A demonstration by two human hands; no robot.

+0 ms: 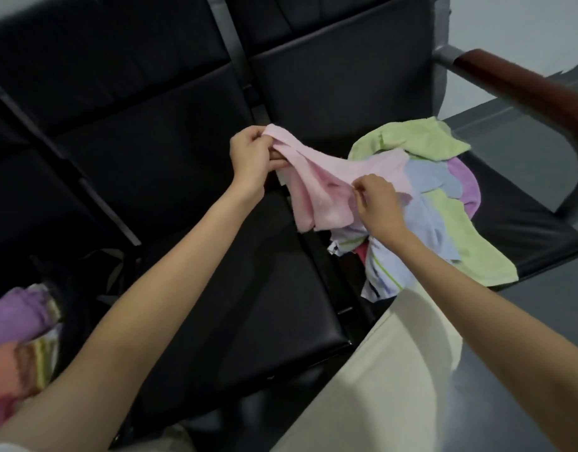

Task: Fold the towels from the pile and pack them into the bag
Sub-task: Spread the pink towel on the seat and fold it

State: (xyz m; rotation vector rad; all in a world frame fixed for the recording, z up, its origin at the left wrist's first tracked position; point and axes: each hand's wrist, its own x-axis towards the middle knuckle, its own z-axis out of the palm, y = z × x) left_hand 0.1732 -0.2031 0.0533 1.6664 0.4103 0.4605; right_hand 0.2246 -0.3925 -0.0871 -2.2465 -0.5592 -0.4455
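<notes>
A pale pink towel (317,187) hangs crumpled between my hands above the black bench seats. My left hand (253,161) grips one end of it, raised at the left. My right hand (377,200) pinches its edge lower down at the right. Behind and under the right hand lies the pile of towels (444,197) in green, blue, purple and striped cloth, spread over the right seat. At the bottom left the black bag (72,301) stands open with folded purple, peach and yellow towels (18,324) in it.
A row of black padded bench seats (248,305) fills the view, with a metal divider between them. A brown wooden armrest (525,89) on a grey metal frame curves at the far right. My cream trouser leg (388,370) presses against the seat front. Grey floor lies to the right.
</notes>
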